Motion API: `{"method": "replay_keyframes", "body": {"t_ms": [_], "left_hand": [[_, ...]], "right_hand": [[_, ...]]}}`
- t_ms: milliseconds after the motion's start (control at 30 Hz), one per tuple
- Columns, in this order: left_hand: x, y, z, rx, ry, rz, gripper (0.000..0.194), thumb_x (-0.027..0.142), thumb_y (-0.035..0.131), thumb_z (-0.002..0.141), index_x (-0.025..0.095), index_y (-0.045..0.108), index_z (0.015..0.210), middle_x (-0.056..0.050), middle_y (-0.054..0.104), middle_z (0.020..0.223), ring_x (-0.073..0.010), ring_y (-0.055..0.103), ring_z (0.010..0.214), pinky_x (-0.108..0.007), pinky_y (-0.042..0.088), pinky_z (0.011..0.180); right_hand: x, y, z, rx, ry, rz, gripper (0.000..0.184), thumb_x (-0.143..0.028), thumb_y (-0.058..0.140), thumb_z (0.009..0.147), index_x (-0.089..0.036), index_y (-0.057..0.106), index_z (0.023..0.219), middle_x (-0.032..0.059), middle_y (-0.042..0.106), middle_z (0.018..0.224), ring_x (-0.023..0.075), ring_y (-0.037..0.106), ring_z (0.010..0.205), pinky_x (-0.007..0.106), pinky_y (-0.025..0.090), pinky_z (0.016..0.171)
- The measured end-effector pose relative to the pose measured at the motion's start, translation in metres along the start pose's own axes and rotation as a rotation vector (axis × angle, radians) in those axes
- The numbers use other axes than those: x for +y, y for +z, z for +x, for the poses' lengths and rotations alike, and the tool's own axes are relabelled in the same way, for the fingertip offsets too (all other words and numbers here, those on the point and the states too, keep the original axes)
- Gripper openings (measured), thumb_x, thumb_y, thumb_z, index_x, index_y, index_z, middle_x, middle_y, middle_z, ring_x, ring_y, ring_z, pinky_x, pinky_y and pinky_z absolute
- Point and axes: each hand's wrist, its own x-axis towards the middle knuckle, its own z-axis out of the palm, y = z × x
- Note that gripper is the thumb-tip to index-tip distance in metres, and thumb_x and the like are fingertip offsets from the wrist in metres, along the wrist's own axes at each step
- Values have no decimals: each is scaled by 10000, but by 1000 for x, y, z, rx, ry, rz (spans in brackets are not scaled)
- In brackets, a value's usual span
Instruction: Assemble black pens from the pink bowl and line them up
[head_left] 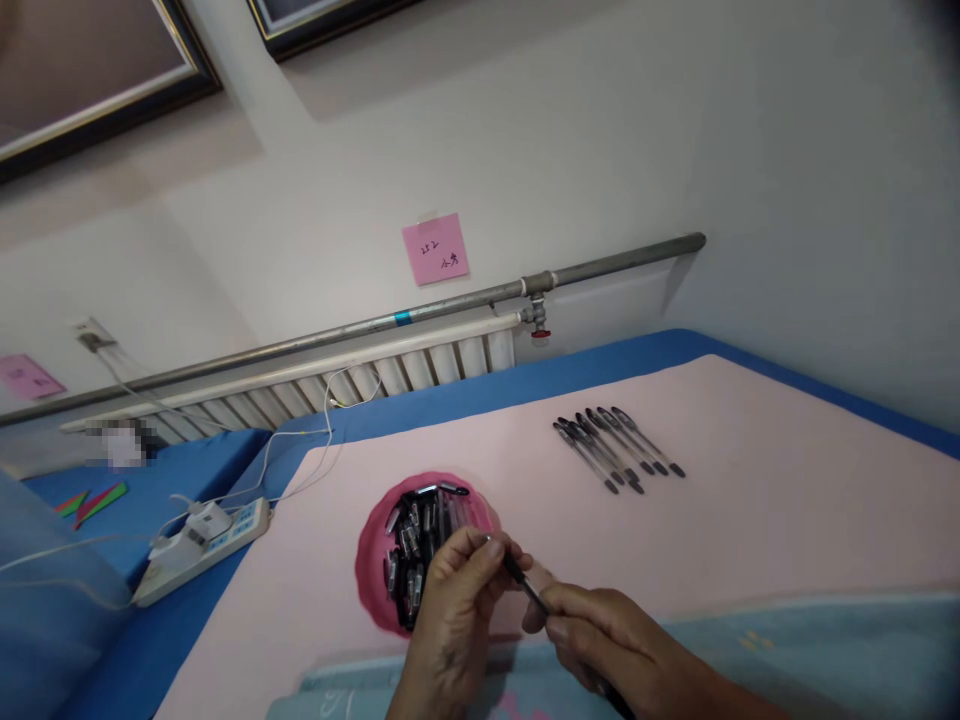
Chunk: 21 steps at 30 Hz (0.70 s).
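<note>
Between my two hands, above the front of the pink table covering, is a black and clear pen [534,597], held slantwise. My left hand [466,590] pinches its dark upper end between thumb and fingers. My right hand [611,632] is closed around the barrel lower down, and a black end sticks out beneath it. Just behind my left hand stands a pink scalloped bowl [369,570] holding many black caps and clear pen parts, partly hidden by that hand. Farther back on the right, several assembled-looking pens [619,445] lie side by side in a slanted row.
A light blue cloth [810,635] lies along the near edge. On the left, a white power strip [244,530] with plugs and cables rests on blue covering. Behind the table are a radiator [420,370] and a pipe [622,265] with a red valve.
</note>
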Motion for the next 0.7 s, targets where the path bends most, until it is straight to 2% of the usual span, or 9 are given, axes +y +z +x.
{"method": "replay_keyframes", "body": {"t_ms": [100, 167, 333, 467, 700], "left_hand": [[2, 1, -1, -19, -33, -4, 189, 246, 684, 703, 114, 674, 838, -97, 677, 863, -173, 630, 765, -256, 463, 650], [2, 1, -2, -6, -54, -5, 242, 301, 655, 734, 120, 667, 894, -110, 673, 907, -183, 636, 770, -269, 469, 650], [1, -3, 1, 20, -5, -24, 91, 213, 687, 703, 130, 651, 705, -47, 663, 725, -134, 623, 710, -223, 459, 661], [2, -7, 2, -2, -11, -53, 87, 190, 705, 678, 124, 663, 717, -54, 670, 776, -151, 630, 756, -248, 464, 729], [5, 0, -1, -22, 25, -36, 94, 201, 702, 681, 117, 669, 709, -50, 664, 753, -137, 627, 698, -245, 466, 709]], "right_hand": [[-3, -1, 0, -2, 20, 9, 300, -338, 356, 887, -205, 389, 620, -49, 418, 539, 90, 374, 473, 212, 305, 468], [-4, -1, 1, 2, 7, -13, 305, -352, 374, 880, -204, 399, 614, -45, 424, 545, 96, 393, 495, 216, 319, 487], [1, 0, 0, 1, 1, 61, 283, -381, 407, 878, -176, 537, 733, -63, 408, 521, 85, 374, 459, 209, 311, 469], [8, 1, 0, -21, 29, 171, 294, -399, 412, 869, -154, 573, 839, -83, 389, 471, 70, 322, 380, 203, 274, 411], [6, 6, 1, -63, 104, 364, 365, -492, 431, 823, -152, 562, 831, -95, 383, 412, 53, 262, 289, 189, 184, 319]]}}
